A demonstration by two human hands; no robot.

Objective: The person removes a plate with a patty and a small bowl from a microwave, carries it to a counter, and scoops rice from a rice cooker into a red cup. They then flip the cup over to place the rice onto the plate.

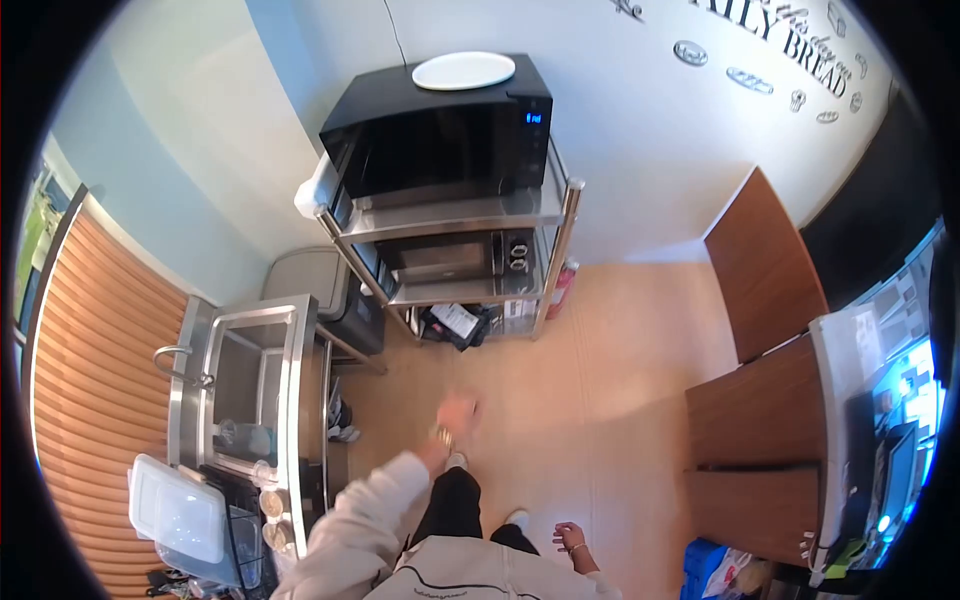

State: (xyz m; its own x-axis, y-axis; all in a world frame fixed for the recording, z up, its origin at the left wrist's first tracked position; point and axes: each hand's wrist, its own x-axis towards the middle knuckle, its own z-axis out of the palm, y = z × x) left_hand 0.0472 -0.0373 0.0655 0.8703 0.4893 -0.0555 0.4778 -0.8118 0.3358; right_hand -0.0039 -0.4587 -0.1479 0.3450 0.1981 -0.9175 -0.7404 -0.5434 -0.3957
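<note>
My left hand reaches out ahead of me over the floor, smeared by motion, with a gold watch at the wrist. Its fingers are too blurred to read, and no object shows in it. Low at my right side hangs my right hand, fingers loosely apart and holding nothing, a bracelet at its wrist. Ahead stands a metal rack bearing a black microwave with a lit blue display. A white plate lies on top of that microwave. Another microwave with two knobs sits on the shelf below.
To the left is a steel sink with a tap; plastic containers stand beside it. A grey-lidded bin is near the rack. Wooden panels and a desk with a lit screen line the right.
</note>
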